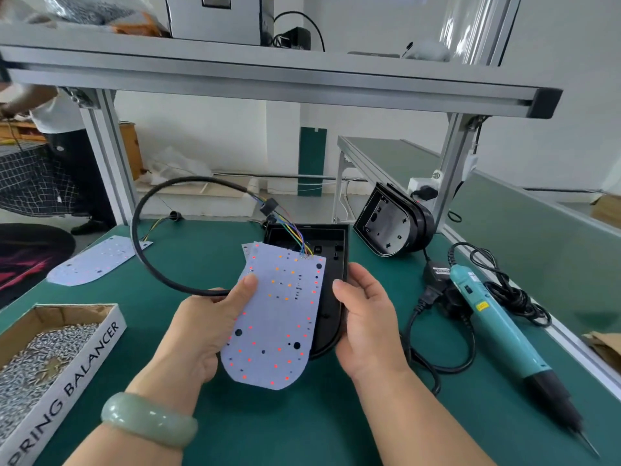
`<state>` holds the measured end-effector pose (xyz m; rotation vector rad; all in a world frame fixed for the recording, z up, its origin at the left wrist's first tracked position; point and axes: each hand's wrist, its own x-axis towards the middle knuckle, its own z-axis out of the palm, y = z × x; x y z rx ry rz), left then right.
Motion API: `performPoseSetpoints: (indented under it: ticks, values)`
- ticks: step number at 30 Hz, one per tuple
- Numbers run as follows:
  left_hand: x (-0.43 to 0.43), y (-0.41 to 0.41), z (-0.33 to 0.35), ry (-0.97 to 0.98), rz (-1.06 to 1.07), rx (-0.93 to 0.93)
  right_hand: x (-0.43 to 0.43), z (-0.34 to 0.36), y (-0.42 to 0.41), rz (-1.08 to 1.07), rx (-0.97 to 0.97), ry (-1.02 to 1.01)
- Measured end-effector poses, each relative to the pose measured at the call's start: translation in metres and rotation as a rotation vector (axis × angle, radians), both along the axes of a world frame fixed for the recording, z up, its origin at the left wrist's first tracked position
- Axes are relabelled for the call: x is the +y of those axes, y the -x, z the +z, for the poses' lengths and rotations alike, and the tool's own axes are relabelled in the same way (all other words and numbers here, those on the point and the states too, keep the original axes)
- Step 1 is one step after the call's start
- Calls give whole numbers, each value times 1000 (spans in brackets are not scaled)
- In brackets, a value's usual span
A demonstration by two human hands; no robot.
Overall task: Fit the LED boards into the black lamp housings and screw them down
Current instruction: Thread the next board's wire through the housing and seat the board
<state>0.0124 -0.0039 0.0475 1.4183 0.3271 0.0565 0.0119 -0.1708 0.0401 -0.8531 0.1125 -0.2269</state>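
Green bench (302, 425), box of screws (90, 364) at left edge. LED board (279, 317) mid-bench, LEDs up, held skewed over the open black housing (331, 264), not seated; coloured wires at its far end. Left hand (201, 331) pinches the board's left edge, thumb on top. Right hand (366, 324) grips the housing's right rim. Electric screwdriver (497, 324) lies to the right. Second housing (393, 227) propped behind. Spare board (97, 260) lies far left.
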Motion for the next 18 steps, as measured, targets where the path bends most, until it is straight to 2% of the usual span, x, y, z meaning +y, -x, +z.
performPoseSetpoints:
  ticks: [7,10,12,13,15,17,18]
  values:
    - [-2,4,3,228,-189,-25,1,0,-1,80,44,-40]
    - [-5,5,3,229,-234,-31,3,-1,1,221,9,2]
    - [-2,5,3,217,-230,-61,-1,0,-1,213,-10,-12]
    - [-1,6,4,214,-239,-75,-6,-1,-4,150,-31,75]
    - [-1,9,5,199,-297,-110,-15,-5,-7,87,-128,445]
    - [-6,13,5,174,-349,-138,-15,-10,-6,162,-216,776]
    - [-8,14,5,169,-357,-144,-14,-14,-6,183,-202,899]
